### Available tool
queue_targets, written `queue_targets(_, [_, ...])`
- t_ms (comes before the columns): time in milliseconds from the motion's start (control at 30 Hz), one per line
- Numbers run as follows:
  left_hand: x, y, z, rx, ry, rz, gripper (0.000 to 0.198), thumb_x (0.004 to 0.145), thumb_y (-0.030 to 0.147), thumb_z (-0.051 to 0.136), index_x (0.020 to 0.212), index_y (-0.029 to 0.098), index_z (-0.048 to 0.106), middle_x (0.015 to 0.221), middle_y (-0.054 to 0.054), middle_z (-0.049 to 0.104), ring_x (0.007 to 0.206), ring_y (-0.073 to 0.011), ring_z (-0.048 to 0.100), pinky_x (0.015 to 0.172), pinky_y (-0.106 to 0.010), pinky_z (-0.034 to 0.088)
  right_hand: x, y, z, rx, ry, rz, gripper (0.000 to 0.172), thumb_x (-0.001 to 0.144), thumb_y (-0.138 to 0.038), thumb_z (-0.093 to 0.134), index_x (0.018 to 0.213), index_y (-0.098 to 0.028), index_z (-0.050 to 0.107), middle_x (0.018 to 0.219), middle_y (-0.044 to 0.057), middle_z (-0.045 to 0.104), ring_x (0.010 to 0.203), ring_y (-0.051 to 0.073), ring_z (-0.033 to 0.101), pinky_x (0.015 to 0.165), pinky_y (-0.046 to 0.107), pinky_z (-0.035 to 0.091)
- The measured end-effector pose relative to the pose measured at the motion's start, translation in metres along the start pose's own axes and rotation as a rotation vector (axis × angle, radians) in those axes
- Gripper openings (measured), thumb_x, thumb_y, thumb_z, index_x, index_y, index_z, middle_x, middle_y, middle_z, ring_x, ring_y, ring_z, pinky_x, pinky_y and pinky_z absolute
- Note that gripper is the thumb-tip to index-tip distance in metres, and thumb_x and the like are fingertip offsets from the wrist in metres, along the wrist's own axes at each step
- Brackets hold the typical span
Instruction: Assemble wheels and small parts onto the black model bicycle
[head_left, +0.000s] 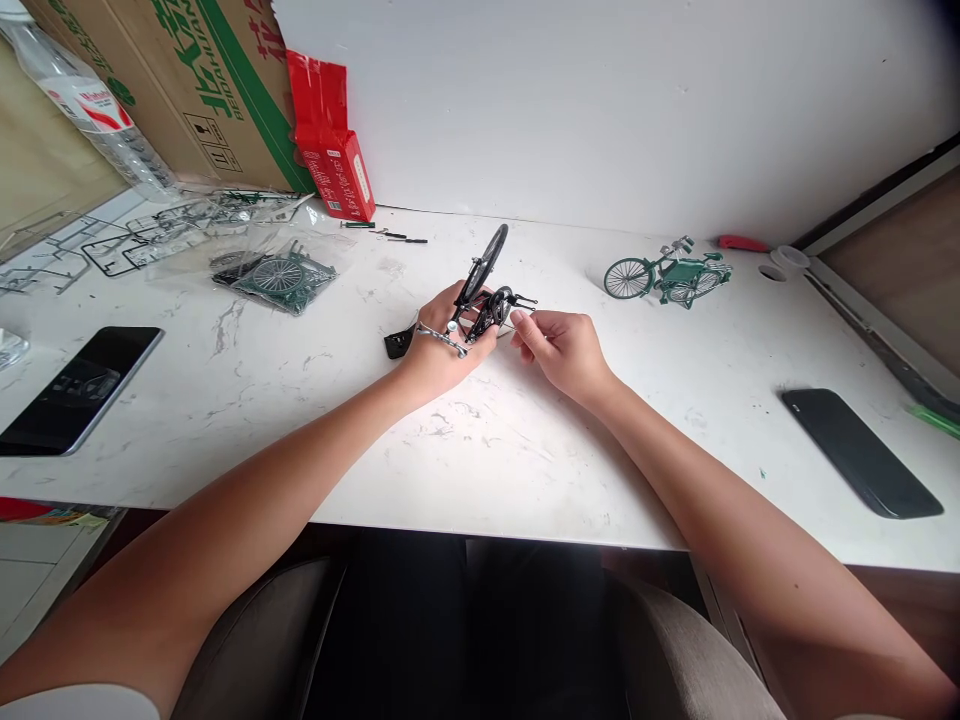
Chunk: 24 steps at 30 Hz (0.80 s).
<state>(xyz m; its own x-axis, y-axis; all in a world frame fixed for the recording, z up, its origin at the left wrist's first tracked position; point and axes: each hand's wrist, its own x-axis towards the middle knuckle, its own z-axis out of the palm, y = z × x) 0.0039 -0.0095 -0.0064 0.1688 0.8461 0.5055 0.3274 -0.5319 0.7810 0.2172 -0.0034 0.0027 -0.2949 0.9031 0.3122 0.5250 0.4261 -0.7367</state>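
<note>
A small black model bicycle [482, 272] is held over the table in my left hand [439, 355], whose fingers wrap around its frame. One wheel points up and away, and the silver handlebar [444, 341] lies across the back of that hand. At the bicycle's right end, my right hand [564, 350] is closed, thumb and fingers pinched beside a thin black part. What sits between those fingertips is too small to make out. Just left of my left hand, a small black object [398, 344] rests on the table, partly covered.
A green model bicycle [667, 275] stands at back right. Bagged bicycle parts [281, 275] and part frames [127, 245] lie at left. A red box [336, 170], cardboard box [225, 110] and bottle [94, 105] stand behind. A phone [79, 390] and dark flat case [861, 452] flank me.
</note>
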Motion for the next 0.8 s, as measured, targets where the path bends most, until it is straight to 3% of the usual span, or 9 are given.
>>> queue_targets(100, [-0.0006,0.0013,0.0020,-0.022,0.010,-0.022,0.026,0.091,0.021,0.075,0.114,0.023,0.066,0.108,-0.007,0.083,0.094,-0.0198,0.080,0.090,-0.037,0.069,-0.0001,-0.0003,0.0006,0.022,0.003,0.011,0.069,0.108,-0.075,0.049,0.076,-0.020,0.073,0.063,0.003,0.069,0.056,0.013,0.054,0.062,0.034,0.043])
queue_targets(300, [-0.0009,0.0018,0.0025,-0.001,0.070,-0.068,0.027,0.090,0.020,0.075,0.115,0.022,0.065,0.108,-0.006,0.082,0.090,-0.0178,0.079,0.085,-0.034,0.068,-0.0007,0.0007,0.0004,0.104,0.055,-0.063,0.044,0.094,-0.065,0.080,0.092,-0.023,0.067,0.078,0.003,0.073,0.068,0.015,0.062,0.064,0.033,0.049])
queue_targets(467, [-0.0001,-0.0009,0.0014,0.019,0.078,-0.062,0.029,0.088,0.020,0.077,0.114,0.023,0.065,0.106,-0.006,0.082,0.091,-0.0182,0.078,0.082,-0.033,0.068,0.0002,0.0017,0.0002,0.099,0.053,-0.019,0.048,0.095,-0.068,0.077,0.089,-0.022,0.068,0.081,0.006,0.076,0.072,0.017,0.064,0.065,0.035,0.049])
queue_targets(600, [-0.0002,0.0002,0.0018,0.002,0.081,-0.074,0.028,0.089,0.019,0.076,0.115,0.022,0.065,0.107,-0.006,0.082,0.088,-0.0165,0.077,0.077,-0.030,0.067,0.0014,0.0026,0.0002,0.077,0.027,0.006,0.052,0.097,-0.073,0.072,0.090,-0.021,0.068,0.071,0.004,0.073,0.062,0.015,0.059,0.064,0.035,0.046])
queue_targets(800, [-0.0020,0.0007,0.0035,-0.024,0.051,-0.089,0.029,0.090,0.020,0.075,0.117,0.022,0.064,0.110,-0.007,0.082,0.091,-0.0175,0.078,0.077,-0.031,0.067,0.0014,0.0055,0.0024,0.011,-0.017,0.016,0.060,0.107,-0.076,0.052,0.087,-0.022,0.068,0.064,0.001,0.068,0.058,0.015,0.055,0.067,0.036,0.045])
